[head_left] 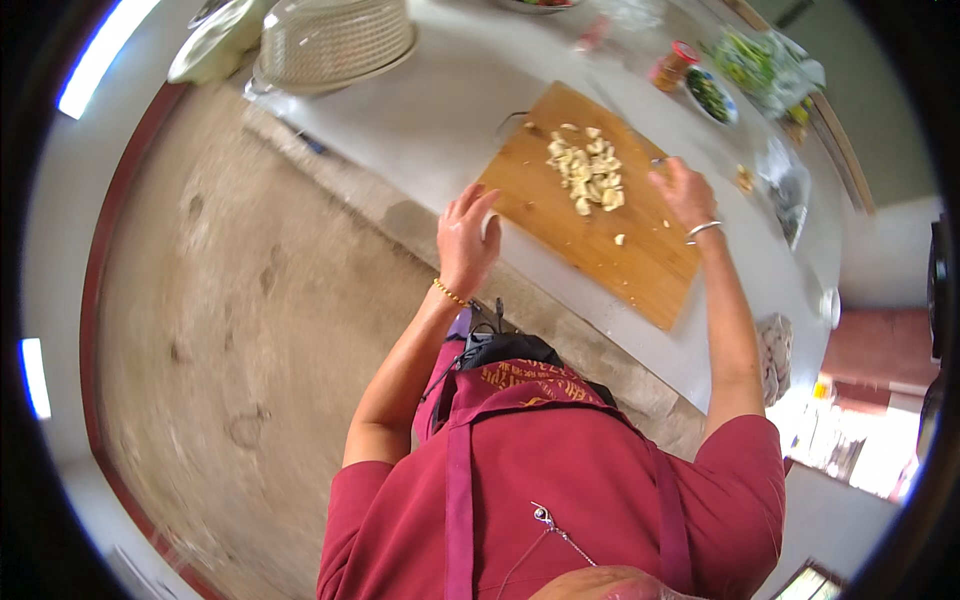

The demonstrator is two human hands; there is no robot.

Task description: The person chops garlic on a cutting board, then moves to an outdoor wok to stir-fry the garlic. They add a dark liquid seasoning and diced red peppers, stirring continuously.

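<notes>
Quietly, a pile of pale, garlic-like pieces (pixel 588 175) is sitting on a wooden board (pixel 585 235), just toward twelve o'clock from its centre, while the board is lying flat on a white table (pixel 400 125) at about two o'clock from the middle of the view. A left hand (pixel 466 243) is hovering beside the board's nine o'clock corner, its fingers spreading loosely, thumb apart, gripping nothing; whether a fingertip is touching the wood is not showing clearly. At three o'clock, a right hand (pixel 686 192) is hanging by the far long edge, fingers bending inward; a small dark, metallic bit (pixel 657 161) is showing at their tips, but how tightly they are closing, and on what, cannot be told.

The pieces are looking light, firm and probably slick on any cut face, favouring a cupped hold around the heap over single pinches. The board is looking stiff and the heavier load, likely offering its surest grip along the long edges. Its long axis is running from half past ten to half past four, a wire handle (pixel 508 119) pointing toward ten-thirty; the pile is stretching roughly from eleven to five, single pieces facing every way.
</notes>
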